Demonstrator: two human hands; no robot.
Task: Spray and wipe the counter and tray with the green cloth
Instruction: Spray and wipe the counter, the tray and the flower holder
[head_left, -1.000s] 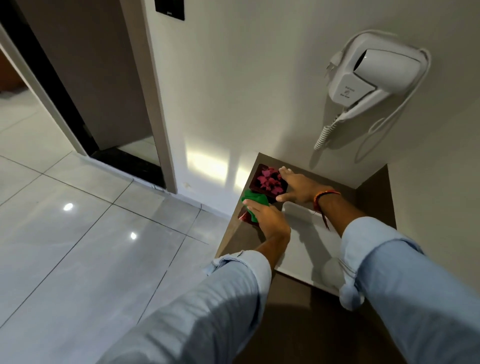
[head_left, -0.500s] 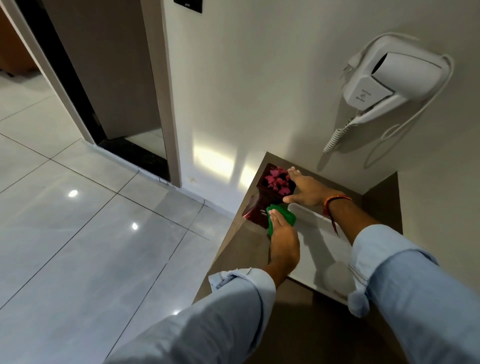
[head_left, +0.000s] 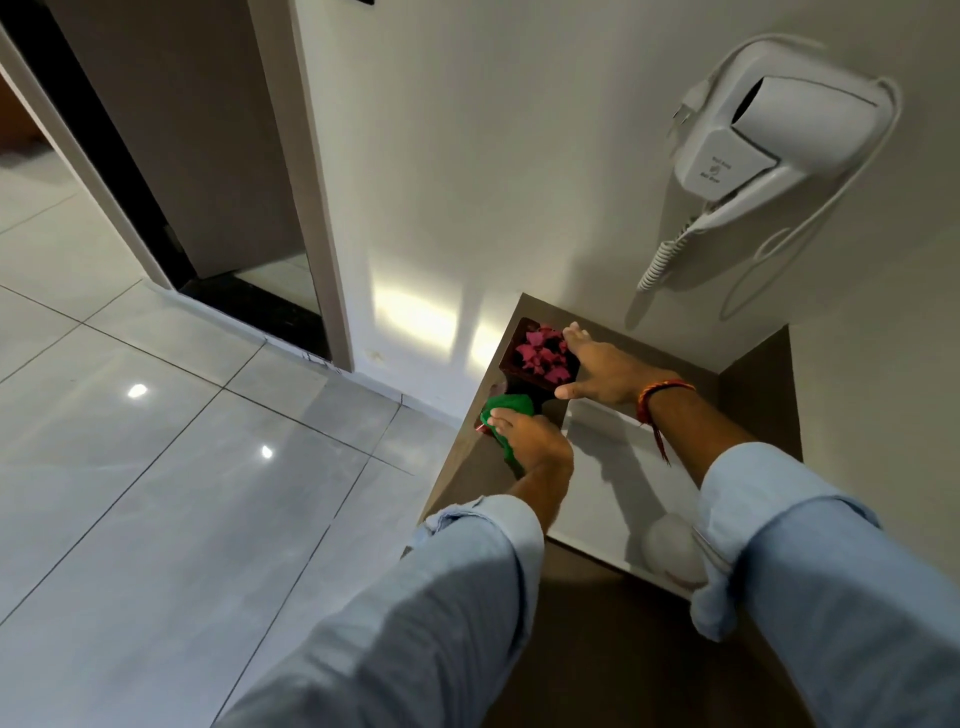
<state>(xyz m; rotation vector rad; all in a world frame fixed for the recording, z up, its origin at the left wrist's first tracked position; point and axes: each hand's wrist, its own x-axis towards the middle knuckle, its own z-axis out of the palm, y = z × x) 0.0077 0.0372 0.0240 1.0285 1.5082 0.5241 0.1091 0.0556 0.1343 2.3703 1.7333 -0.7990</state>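
Observation:
My left hand presses the bunched green cloth onto the brown counter near its left edge, just in front of a dark square pot of pink flowers. My right hand grips the right side of that pot, fingers and thumb spread around it. The white tray lies on the counter right of my left hand, with a white round object at its near corner. No spray bottle is in view.
A white wall-mounted hair dryer with a coiled cord hangs above the counter. The counter sits in a corner between two walls. Glossy tiled floor and a dark doorway lie to the left.
My left hand with the cloth has slid left along the counter in front of the pot, from near the tray's corner toward the counter's edge. My right hand stays on the pot.

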